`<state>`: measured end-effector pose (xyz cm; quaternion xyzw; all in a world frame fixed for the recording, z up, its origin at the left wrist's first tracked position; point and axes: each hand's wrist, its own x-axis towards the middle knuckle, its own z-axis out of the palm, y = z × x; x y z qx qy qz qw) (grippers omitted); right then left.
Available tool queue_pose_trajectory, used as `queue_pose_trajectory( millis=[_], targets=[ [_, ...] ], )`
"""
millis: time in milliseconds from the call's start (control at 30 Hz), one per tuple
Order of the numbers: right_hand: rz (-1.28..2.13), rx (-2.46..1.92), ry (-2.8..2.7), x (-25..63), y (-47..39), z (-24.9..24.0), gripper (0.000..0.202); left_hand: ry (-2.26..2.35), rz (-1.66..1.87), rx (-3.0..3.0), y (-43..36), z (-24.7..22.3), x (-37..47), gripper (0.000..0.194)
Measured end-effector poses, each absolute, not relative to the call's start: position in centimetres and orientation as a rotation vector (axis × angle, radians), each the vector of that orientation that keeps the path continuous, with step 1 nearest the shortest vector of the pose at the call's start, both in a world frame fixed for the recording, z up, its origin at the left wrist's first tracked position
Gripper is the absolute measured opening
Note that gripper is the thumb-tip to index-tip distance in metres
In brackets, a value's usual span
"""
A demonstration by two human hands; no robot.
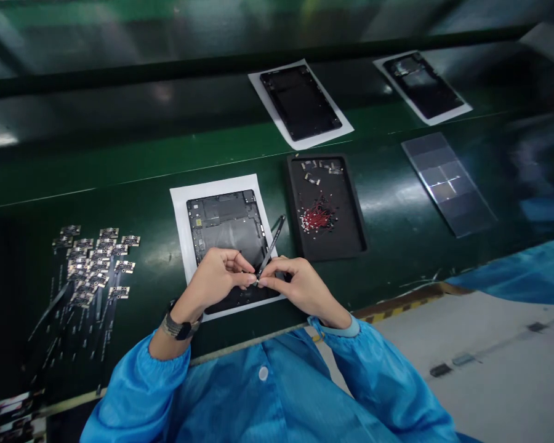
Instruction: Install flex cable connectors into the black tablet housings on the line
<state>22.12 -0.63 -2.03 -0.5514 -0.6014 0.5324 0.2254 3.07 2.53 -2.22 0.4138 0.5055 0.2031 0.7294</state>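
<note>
A dark tablet housing [226, 227] lies on a white sheet [181, 215] in front of me. Over its lower part my left hand [226, 271] and my right hand [295, 283] meet, both with fingers pinched on a small part [255, 280] too small to make out. A dark, slim strip-like tool [272, 245] slants up and right from my right fingers. Right of the housing sits a black tray [357, 231] with a bunch of red and black wires [317, 218] and a few small boards [312, 178] at its top.
Many small circuit boards [92, 261] with dark ribbon tails are spread at the left. Two more housings [300, 101] [422, 85] rest on white sheets at the back. A clear-looking plate [447, 183] lies right. At the right edge, a blue sleeve [526, 271] shows.
</note>
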Motion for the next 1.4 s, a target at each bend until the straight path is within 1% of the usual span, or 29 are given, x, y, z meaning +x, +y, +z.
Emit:
queue_pose_trajectory(
  millis=[767,833,867,967,1067,1167,1200,1267,1300,1333,1400],
  targets=[
    [1.519,-1.523,-1.605,22.2,-0.3,-2.3,0.012,1.168,0.48,0.92,2.3,-2.2,3.5,0.01],
    [1.521,-1.511,-1.603,22.2,-0.3,-2.3,0.01,1.2,0.489,1.015,2.0,-2.0,3.4,0.008],
    [1.514,-1.501,-1.602,22.2,-0.2,-2.3,0.013,1.23,0.48,1.083,1.8,-1.7,3.3,0.007],
    [1.464,-1.449,-1.613,22.1,0.4,-2.4,0.028,1.396,0.42,1.375,0.6,-0.7,2.7,0.01],
    [1.354,-1.373,-1.688,21.6,1.6,-2.5,0.031,1.6,0.453,1.7,0.6,0.2,1.6,0.011],
    [1.165,-1.339,-1.753,21.1,3.2,-2.7,0.023,1.777,0.57,1.955,3.5,0.1,0.2,0.011],
    [1.108,-1.34,-1.75,21.0,3.6,-2.8,0.019,1.834,0.584,2.024,5.2,-0.2,-0.3,0.013],
    [1.028,-1.349,-1.708,20.9,4.2,-3.1,0.022,1.908,0.508,2.123,8.8,-0.9,-1.1,0.023],
    [1.005,-1.35,-1.682,21.0,4.4,-3.2,0.024,1.9,0.426,2.147,10.5,-1.3,-1.5,0.024],
    [0.989,-1.348,-1.661,21.2,4.4,-3.4,0.025,1.867,0.349,2.164,12.0,-1.7,-1.8,0.021],
    [0.941,-1.337,-1.637,21.5,4.3,-3.7,0.025,1.781,0.242,2.191,14.2,-2.3,-2.2,0.007]
  ],
)
